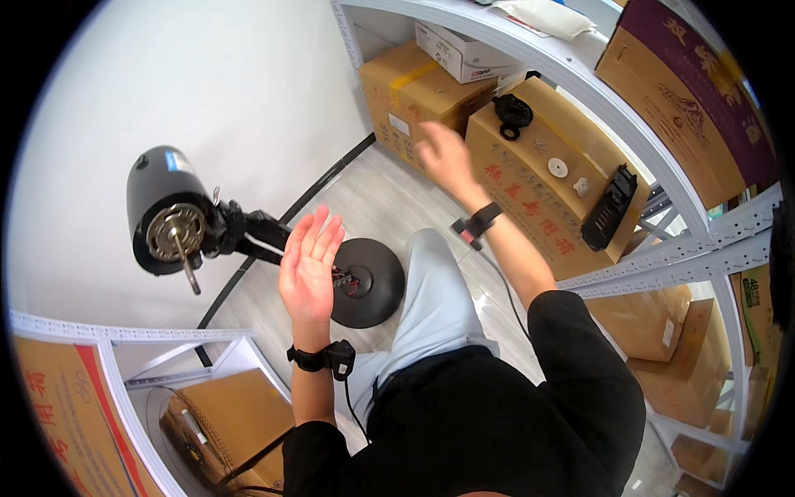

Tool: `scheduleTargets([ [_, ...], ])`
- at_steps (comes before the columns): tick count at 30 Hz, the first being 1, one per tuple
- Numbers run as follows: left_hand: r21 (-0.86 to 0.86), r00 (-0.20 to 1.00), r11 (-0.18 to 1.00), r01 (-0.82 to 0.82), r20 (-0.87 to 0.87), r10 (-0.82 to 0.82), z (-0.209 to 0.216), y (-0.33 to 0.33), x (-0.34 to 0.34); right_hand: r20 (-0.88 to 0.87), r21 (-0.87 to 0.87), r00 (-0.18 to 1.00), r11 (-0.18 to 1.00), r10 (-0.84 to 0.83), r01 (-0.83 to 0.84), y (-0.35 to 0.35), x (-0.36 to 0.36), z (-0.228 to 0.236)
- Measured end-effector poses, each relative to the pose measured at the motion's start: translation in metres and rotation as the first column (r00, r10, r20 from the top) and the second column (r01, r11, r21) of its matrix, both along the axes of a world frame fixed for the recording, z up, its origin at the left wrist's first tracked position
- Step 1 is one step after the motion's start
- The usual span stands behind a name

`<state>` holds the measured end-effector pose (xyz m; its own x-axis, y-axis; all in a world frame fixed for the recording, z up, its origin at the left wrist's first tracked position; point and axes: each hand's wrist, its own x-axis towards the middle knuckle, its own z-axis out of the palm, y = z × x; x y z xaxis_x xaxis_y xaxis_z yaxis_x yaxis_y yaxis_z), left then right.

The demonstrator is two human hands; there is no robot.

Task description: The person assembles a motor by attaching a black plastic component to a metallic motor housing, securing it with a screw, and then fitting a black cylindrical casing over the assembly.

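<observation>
My left hand [308, 269] is raised with its palm up, fingers stretched out and nothing in it. Beside it stands a pedestal fan with no blades or grille; its dark motor housing [170, 207] shows a bare metal shaft [187, 263]. The fan's round black base [368, 286] is on the floor, with red wires showing near its middle. My right hand [447, 161], slightly blurred, is in the air near the cardboard boxes. Its fingers look apart, and I see nothing in them.
Loose fan parts lie on a cardboard box [517, 186] at the right: black round pieces [512, 112], a white disc [558, 168], small screws and a long black cover [610, 207]. White metal shelving [687, 182] curves around the right. At lower left, a wire grille [186, 431] leans by a shelf.
</observation>
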<state>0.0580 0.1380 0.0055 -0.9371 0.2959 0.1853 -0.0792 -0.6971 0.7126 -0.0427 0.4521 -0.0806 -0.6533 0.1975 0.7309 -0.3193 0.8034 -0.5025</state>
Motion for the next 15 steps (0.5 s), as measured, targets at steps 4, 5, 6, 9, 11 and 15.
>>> scheduleTargets([
  [4,-0.129,0.998,0.991,-0.039,0.044,0.045,-0.006,0.017,-0.007,0.081,0.018,0.914,0.917,-0.398,0.398,0.147,-0.015,-0.035],
  [5,-0.136,0.997,0.99,-0.041,0.061,0.049,-0.011,0.02,-0.009,0.132,0.008,0.863,0.871,-0.488,0.492,0.173,-0.018,-0.041],
  [6,-0.14,0.995,0.989,-0.043,0.08,0.055,-0.017,0.024,-0.011,0.189,0.052,0.811,0.83,-0.554,0.555,0.198,-0.019,-0.047],
  [9,-0.18,0.985,0.979,-0.096,0.126,0.12,-0.024,0.029,-0.012,0.336,0.146,0.733,0.801,-0.592,0.581,0.233,-0.028,-0.055],
  [11,-0.181,0.982,0.978,-0.102,0.137,0.128,-0.03,0.031,-0.017,0.388,0.209,0.697,0.794,-0.604,0.571,0.244,-0.039,-0.059],
  [15,-0.204,0.973,0.97,-0.134,0.158,0.168,-0.035,0.036,-0.021,0.539,0.258,0.588,0.782,-0.604,0.567,0.243,-0.061,-0.062],
])
